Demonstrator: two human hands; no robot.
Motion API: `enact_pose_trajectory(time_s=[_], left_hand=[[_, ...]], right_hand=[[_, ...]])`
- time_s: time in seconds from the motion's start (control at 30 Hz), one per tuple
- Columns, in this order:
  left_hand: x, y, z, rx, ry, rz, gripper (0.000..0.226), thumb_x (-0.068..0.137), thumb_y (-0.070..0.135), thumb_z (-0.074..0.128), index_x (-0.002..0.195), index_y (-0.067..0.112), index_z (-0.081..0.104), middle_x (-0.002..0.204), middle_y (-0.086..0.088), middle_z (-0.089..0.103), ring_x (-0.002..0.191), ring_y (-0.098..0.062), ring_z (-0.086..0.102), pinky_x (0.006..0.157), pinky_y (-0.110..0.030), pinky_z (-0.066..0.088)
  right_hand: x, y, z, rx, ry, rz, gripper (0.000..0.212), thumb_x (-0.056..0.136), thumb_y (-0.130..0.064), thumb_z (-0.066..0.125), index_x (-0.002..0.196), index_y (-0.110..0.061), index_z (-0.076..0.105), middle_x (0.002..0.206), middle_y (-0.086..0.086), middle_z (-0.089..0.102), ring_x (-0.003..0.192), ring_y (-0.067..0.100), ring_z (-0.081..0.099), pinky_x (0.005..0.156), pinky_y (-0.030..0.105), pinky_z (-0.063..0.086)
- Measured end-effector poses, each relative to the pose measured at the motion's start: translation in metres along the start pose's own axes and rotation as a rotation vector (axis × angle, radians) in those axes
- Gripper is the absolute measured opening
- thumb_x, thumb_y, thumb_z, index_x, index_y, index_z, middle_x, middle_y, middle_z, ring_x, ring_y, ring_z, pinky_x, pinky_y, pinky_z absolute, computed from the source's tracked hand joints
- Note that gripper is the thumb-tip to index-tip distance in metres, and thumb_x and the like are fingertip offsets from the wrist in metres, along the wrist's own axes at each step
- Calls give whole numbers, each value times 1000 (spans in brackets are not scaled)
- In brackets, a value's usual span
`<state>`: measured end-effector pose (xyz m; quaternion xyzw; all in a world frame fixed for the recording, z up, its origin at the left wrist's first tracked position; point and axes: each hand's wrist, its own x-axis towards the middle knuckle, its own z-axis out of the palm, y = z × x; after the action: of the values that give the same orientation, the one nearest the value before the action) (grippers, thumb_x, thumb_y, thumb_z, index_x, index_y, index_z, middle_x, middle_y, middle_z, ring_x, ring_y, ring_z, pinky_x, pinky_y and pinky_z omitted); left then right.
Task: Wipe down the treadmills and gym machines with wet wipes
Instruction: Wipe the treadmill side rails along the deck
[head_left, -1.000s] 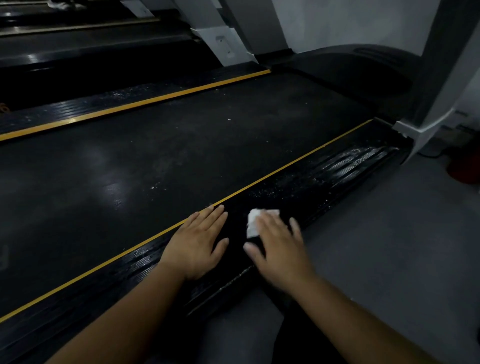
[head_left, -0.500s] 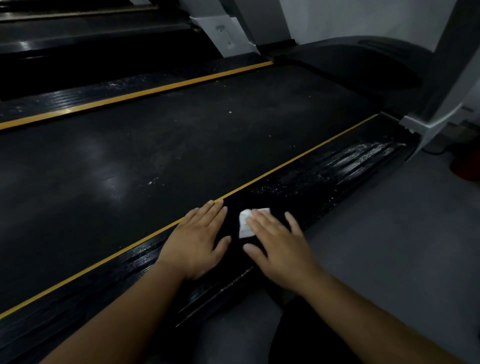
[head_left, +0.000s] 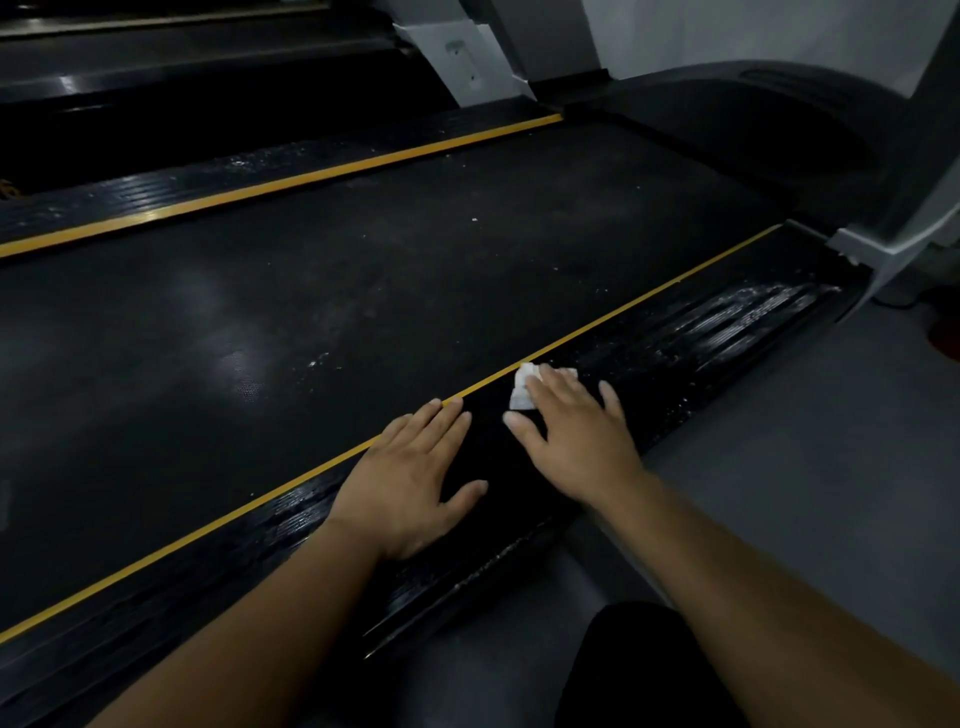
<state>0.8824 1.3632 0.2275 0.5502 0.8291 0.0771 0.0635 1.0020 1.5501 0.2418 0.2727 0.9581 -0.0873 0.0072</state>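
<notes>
A black treadmill belt (head_left: 322, 312) runs across the view, edged by yellow lines. Its near side rail (head_left: 691, 343) is ribbed, black and speckled with white dust. My right hand (head_left: 576, 436) lies flat on this rail, pressing a small white wet wipe (head_left: 521, 387) under its fingers; part of the wipe sticks out to the left of the fingertips. My left hand (head_left: 410, 478) rests flat on the rail beside it, fingers apart, holding nothing, fingertips touching the yellow line.
A grey upright post (head_left: 893, 244) of the treadmill stands at the right end of the rail. The motor hood (head_left: 753, 124) curves at the back right. Another treadmill (head_left: 156, 78) lies beyond the far rail. Grey floor (head_left: 805, 467) spreads to the right; my dark knee (head_left: 639, 670) is below.
My right hand has slid the wipe along the rail, away from me toward the yellow line. My left hand has stayed planted on the rail.
</notes>
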Motion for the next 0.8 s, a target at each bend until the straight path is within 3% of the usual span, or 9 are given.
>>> enact_pose_trajectory(time_s=[0.17, 0.3, 0.37, 0.43, 0.53, 0.7, 0.8], left_hand=[[0, -1, 2, 8, 12, -2, 92, 87, 76, 4, 164, 25, 5, 169, 9, -7, 154, -6, -12, 121, -25, -11], [0, 1, -2, 5, 1, -1, 95, 84, 77, 3, 164, 24, 4, 169, 8, -9, 155, -8, -11, 120, -26, -11], [-1, 2, -2, -10, -1, -4, 95, 85, 76, 4, 164, 24, 6, 169, 8, -6, 155, -8, -10, 121, -26, -10], [-1, 1, -1, -22, 3, -7, 94, 85, 76, 5, 164, 24, 9, 170, 8, -3, 155, -8, -9, 121, -26, -10], [0, 1, -1, -21, 7, -6, 94, 85, 76, 4, 164, 25, 9, 170, 9, -4, 154, -6, -11, 120, -24, -12], [-1, 3, -5, 3, -9, -10, 96, 83, 76, 1, 164, 25, 5, 169, 9, -7, 154, -7, -12, 122, -26, -11], [-1, 3, -4, 0, -6, -7, 94, 84, 75, 0, 164, 25, 5, 169, 9, -7, 155, -7, -11, 121, -25, -12]], right_hand=[[-39, -19, 9, 48, -33, -193, 89, 85, -72, 2, 160, -29, 25, 169, -11, 13, 155, 6, 5, 124, 44, -2], [-10, 13, -2, 1, 4, -41, 88, 86, -72, 2, 159, -29, 25, 168, -10, 15, 155, 9, 10, 124, 48, 2], [13, 4, -5, 13, -14, 3, 78, 95, -70, 14, 158, -26, 26, 169, -7, 14, 155, 13, 8, 124, 51, 2], [9, -16, -2, 36, -10, -59, 76, 95, -69, 18, 157, -26, 27, 168, -7, 15, 155, 12, 8, 124, 49, 3], [-35, -20, 9, 49, -31, -198, 89, 86, -73, 5, 160, -28, 24, 169, -10, 11, 155, 6, 4, 125, 44, 0], [2, 7, -5, 24, -1, -26, 84, 89, -71, 7, 156, -28, 30, 168, -8, 18, 154, 11, 13, 124, 50, 3], [2, -20, 0, 43, -20, -96, 81, 89, -70, 9, 155, -30, 31, 168, -10, 15, 154, 10, 11, 124, 48, 2]])
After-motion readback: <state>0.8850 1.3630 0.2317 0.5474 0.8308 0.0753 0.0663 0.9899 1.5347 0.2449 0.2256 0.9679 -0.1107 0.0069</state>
